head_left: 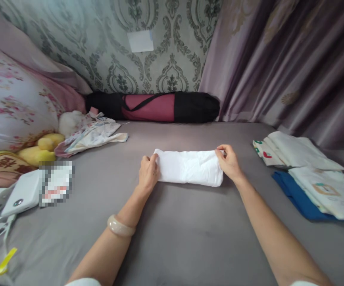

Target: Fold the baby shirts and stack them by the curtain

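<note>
A white cloth (pixel 189 167), folded into a long flat rectangle, lies across the middle of the grey bed sheet (pixel 189 230). At its left end, my left hand (pixel 149 171) has its fingers closed on the edge. My right hand (pixel 228 161) pinches the far right corner between thumb and fingers. What kind of garment or cloth it is cannot be made out. A pale bangle (pixel 120 226) circles my left wrist.
Folded clothes (pixel 304 151) and a blue folded cloth (pixel 299 198) lie at right. A black and maroon bag (pixel 150 107) rests along the wall. At left are a crumpled patterned cloth (pixel 97 135), yellow plush toy (pixel 37 153), white power bank (pixel 24 192) and cables.
</note>
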A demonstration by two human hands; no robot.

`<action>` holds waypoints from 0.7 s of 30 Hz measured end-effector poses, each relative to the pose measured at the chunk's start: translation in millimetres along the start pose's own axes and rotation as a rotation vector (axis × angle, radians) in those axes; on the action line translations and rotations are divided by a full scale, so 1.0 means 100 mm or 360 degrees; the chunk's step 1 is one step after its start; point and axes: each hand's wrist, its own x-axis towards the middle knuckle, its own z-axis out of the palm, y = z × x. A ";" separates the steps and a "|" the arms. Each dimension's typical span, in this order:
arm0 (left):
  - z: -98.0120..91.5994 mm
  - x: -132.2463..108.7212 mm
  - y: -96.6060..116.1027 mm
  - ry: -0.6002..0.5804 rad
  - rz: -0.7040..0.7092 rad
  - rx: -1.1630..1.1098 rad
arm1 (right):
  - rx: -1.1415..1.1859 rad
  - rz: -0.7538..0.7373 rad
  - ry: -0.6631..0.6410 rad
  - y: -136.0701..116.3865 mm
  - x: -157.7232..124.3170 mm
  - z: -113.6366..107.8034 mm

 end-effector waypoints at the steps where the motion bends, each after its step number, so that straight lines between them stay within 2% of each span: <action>1: -0.01 0.00 0.01 0.0001 -0.0025 0.0012 | -0.0027 -0.0025 0.0021 0.03 -0.02 0.04; 6: 0.01 0.01 0.00 -0.0087 -0.0067 0.0089 | -0.0339 -0.0090 -0.0129 0.19 -0.09 0.13; 11: 0.05 0.01 -0.01 -0.0072 -0.0081 0.0149 | -0.0307 -0.0055 -0.0055 0.26 -0.07 0.15; 15: 0.03 0.01 -0.01 -0.0060 -0.0106 0.0138 | -0.0414 -0.0024 -0.0148 0.28 -0.06 0.11; 17: 0.01 0.01 0.00 -0.0033 -0.0112 0.0145 | -0.0503 -0.0088 -0.0103 0.21 -0.06 0.07; 19: -0.02 0.00 0.05 0.0088 -0.0061 0.0161 | -0.0576 -0.0214 -0.0038 0.05 -0.08 0.05; 21: -0.03 -0.02 0.15 0.0220 0.0151 0.0151 | -0.0595 -0.0330 -0.0105 -0.17 -0.15 0.09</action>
